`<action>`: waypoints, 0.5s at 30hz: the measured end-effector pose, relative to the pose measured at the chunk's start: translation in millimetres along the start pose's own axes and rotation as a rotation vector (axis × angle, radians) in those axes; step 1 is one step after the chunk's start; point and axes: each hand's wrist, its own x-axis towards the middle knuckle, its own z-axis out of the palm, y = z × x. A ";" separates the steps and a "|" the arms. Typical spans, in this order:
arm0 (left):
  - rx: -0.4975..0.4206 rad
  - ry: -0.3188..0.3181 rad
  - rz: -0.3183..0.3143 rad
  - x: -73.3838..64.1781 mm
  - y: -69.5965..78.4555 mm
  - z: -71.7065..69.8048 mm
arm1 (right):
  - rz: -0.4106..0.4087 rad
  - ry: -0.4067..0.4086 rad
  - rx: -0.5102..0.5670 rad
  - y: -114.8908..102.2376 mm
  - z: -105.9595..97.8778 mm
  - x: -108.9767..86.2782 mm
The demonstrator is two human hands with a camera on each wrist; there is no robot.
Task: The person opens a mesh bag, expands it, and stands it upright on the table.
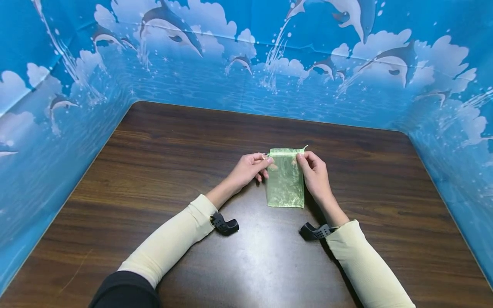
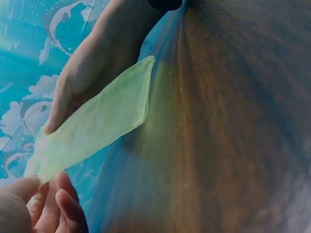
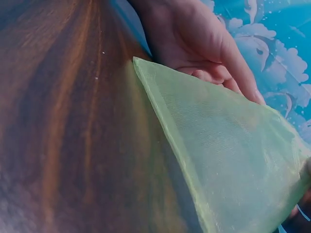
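A sheer light-green drawstring pouch (image 1: 286, 184) hangs flat between the two hands, its gathered top edge away from the person. My left hand (image 1: 252, 167) pinches the pouch's upper left side between thumb and fingers. At the upper right side, my right hand (image 1: 313, 171) pinches it the same way, thumb in front and fingers showing faintly through the mesh. A short cord end sticks out at the top right corner. In the left wrist view the pouch (image 2: 104, 116) slants above the table; in the right wrist view its bottom seam (image 3: 167, 131) faces the camera.
A dark wood-grain table (image 1: 161, 137) lies beneath the hands. Blue cloth (image 1: 239, 90) printed with dolphins and clouds surrounds its back and sides. Black wrist devices (image 1: 225, 224) sit on both forearms, over pale sleeves (image 1: 173, 239).
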 end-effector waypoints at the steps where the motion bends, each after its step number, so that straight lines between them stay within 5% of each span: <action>1: -0.004 0.006 0.007 0.3 0.1 1.0 | -0.002 0.004 0.001 -0.3 -0.1 -0.2; 10: -0.039 0.103 0.044 -1.2 0.4 3.2 | -0.011 0.029 -0.010 -1.1 -2.6 -0.3; 15: -0.026 0.082 0.045 -4.2 -1.3 2.6 | 0.031 -0.004 0.003 2.3 -4.0 0.4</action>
